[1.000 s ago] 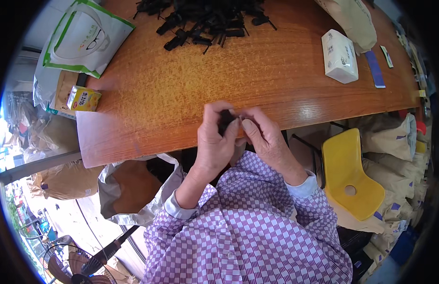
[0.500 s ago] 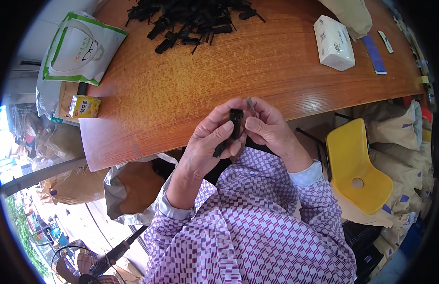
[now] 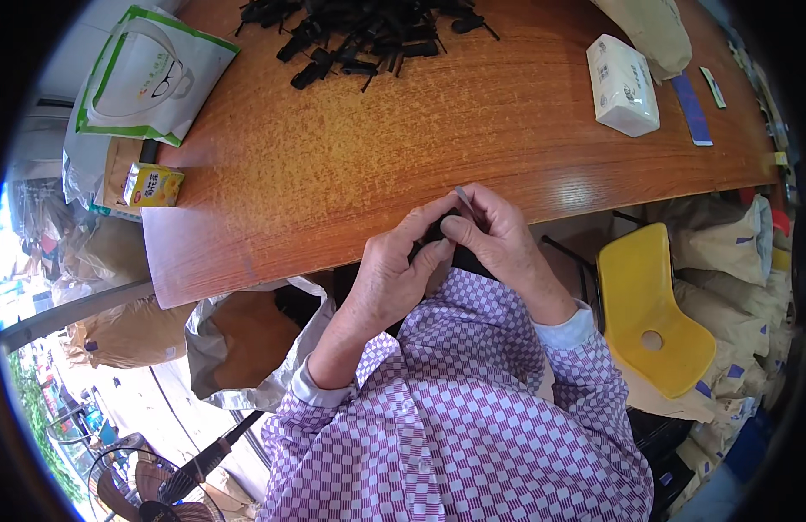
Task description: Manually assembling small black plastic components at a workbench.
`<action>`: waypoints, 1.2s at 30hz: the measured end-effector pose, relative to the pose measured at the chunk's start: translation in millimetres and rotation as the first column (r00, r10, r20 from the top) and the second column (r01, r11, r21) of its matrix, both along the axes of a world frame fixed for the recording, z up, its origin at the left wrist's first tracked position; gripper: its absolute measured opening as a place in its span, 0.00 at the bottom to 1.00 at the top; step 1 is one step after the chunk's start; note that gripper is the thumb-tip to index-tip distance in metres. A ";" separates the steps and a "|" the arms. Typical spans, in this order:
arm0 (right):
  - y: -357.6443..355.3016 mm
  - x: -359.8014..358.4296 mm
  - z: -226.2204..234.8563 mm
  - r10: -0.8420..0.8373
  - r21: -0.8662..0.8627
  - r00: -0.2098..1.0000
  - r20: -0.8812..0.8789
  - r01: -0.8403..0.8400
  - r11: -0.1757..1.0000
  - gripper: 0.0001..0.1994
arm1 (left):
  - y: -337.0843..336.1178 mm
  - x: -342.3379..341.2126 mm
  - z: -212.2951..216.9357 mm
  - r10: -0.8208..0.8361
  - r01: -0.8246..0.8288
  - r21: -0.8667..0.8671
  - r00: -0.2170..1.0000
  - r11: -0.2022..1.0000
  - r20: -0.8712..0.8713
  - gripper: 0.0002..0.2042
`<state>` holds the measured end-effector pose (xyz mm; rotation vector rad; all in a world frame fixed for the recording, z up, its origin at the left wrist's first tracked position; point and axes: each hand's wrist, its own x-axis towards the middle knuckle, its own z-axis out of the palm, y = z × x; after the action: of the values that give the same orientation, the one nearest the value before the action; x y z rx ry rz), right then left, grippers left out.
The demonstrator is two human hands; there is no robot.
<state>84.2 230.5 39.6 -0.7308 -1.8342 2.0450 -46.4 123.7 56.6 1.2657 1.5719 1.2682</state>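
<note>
- Left hand (image 3: 392,263) was curled around a black piece (image 3: 435,231), mostly hidden.
- Right hand (image 3: 497,242) pinched a thin, perhaps metal strip (image 3: 464,201).
- Black pile (image 3: 368,33) was cut off above.

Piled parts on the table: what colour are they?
Black; the piled parts show best in the head view.

A worn wooden table (image 3: 290,165) spans the space in front of you; a yellow chair (image 3: 642,300) stands at your right, sacks (image 3: 725,315) beyond it; at your left, a fan (image 3: 150,480) stands near bright light (image 3: 129,404).
</note>
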 end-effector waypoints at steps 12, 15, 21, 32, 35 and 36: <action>-32.6 -31.0 22.5 -0.154 -0.381 0.987 -0.043 0.127 0.916 0.20 | -7.7 -13.3 -3.8 0.228 -0.216 -0.080 0.952 0.973 0.206 0.21; -35.7 -38.7 17.0 -0.173 -0.399 0.985 -0.021 0.151 0.905 0.19 | -10.3 -16.9 -2.5 0.257 -0.250 -0.064 0.949 0.966 0.181 0.21; -40.8 -52.6 21.9 -0.116 -0.428 0.989 -0.092 0.066 0.901 0.16 | -16.8 -22.3 1.1 0.346 -0.344 0.102 0.938 0.933 0.003 0.19; 65.5 -92.6 37.1 0.082 0.463 0.967 0.242 -0.189 0.866 0.20 | -113.5 -67.9 16.8 0.529 -0.567 -0.057 0.796 0.822 -0.295 0.14; 119.4 -109.3 24.1 -0.138 0.682 0.926 0.352 -0.153 0.715 0.20 | -165.2 -84.7 16.5 0.520 -0.604 -0.269 0.790 0.750 -0.325 0.15; 130.7 -113.0 21.0 -0.235 0.771 0.882 0.408 -0.194 0.607 0.20 | -178.4 -89.3 15.3 0.442 -0.611 -0.314 0.766 0.727 -0.467 0.15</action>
<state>-28.8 361.2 60.7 -0.9886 -2.6652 0.7938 -135.7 -54.6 71.9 0.7785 2.4725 0.9124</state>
